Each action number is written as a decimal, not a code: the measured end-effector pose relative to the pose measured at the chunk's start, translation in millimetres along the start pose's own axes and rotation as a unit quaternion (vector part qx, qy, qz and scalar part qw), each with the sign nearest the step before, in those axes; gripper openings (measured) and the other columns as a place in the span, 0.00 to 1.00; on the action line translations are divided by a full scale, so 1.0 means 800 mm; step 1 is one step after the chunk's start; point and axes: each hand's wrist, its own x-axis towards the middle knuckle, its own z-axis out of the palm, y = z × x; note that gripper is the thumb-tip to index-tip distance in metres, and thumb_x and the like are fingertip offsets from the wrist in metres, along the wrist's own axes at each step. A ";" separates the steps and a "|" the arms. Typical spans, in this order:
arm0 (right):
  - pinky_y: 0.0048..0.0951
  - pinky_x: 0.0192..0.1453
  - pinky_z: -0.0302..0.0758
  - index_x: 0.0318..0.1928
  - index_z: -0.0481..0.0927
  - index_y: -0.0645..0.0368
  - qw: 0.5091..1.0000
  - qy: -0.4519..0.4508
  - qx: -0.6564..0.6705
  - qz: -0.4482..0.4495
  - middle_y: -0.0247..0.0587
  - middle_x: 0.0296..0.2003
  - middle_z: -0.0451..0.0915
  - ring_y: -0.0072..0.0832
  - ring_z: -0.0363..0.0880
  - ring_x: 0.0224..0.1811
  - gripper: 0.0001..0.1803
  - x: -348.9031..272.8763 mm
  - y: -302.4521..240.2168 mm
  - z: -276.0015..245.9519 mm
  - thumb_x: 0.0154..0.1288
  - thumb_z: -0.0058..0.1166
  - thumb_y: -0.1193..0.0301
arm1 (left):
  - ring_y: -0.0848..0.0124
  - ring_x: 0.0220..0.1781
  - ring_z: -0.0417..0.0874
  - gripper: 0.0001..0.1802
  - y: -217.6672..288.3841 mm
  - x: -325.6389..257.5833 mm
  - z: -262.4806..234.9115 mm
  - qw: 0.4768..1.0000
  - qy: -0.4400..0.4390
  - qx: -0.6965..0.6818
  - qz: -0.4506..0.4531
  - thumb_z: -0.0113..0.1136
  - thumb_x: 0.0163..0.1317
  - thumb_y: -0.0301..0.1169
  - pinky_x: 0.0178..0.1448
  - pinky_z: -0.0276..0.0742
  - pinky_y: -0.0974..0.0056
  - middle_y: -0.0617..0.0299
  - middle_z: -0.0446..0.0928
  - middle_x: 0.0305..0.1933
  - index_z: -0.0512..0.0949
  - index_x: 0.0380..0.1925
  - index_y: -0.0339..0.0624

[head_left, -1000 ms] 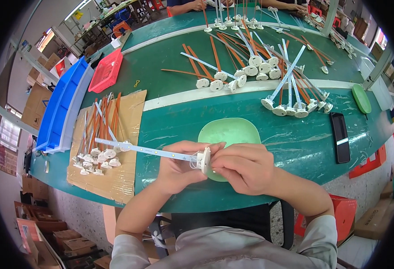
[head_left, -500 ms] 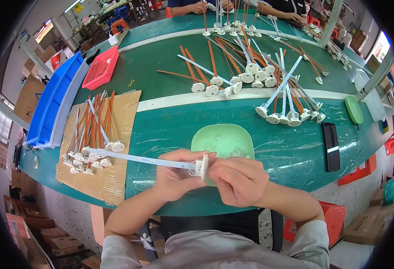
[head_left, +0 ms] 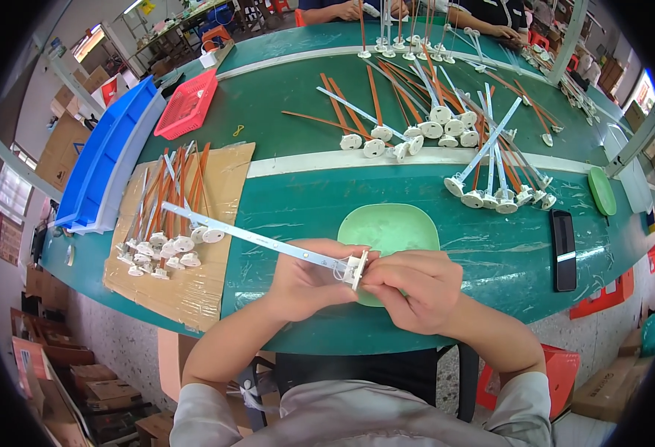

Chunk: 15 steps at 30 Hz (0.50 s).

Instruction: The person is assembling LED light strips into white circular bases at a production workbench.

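My left hand (head_left: 309,279) grips a white LED strip (head_left: 268,243) close to its round white end cap (head_left: 355,270). The strip slants up to the left, and thin wires show beside the cap. At the cap's outer face, my right hand (head_left: 417,289) is closed in a pinch; anything between its fingertips is too small or hidden to make out. Just behind both hands stands a light green bowl (head_left: 388,223), partly covered by them. Small, pale bits appear to lie in it, blurred.
A cardboard sheet (head_left: 231,194) at left bears several capped strips. More capped strips (head_left: 441,115) lie across the table's far part and right. A blue bin (head_left: 108,156), red basket (head_left: 187,104), black phone (head_left: 564,249) and another green dish (head_left: 602,191) stand around. Co-workers' hands (head_left: 505,31) show at the far edge.
The view has shifted, so the table contents sit further right. The LED strip's free end has tilted upward and the cap has turned slightly. Both hands keep their hold.
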 end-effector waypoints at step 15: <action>0.30 0.34 0.79 0.32 0.83 0.61 0.998 -0.056 0.000 0.007 0.42 0.32 0.86 0.34 0.84 0.29 0.06 0.014 0.003 -0.009 0.52 0.67 0.79 | 0.66 0.24 0.83 0.21 0.238 -0.049 -0.162 0.574 0.160 0.749 -0.288 0.67 0.49 0.44 0.29 0.74 0.61 0.51 0.81 0.20 0.83 0.22 0.32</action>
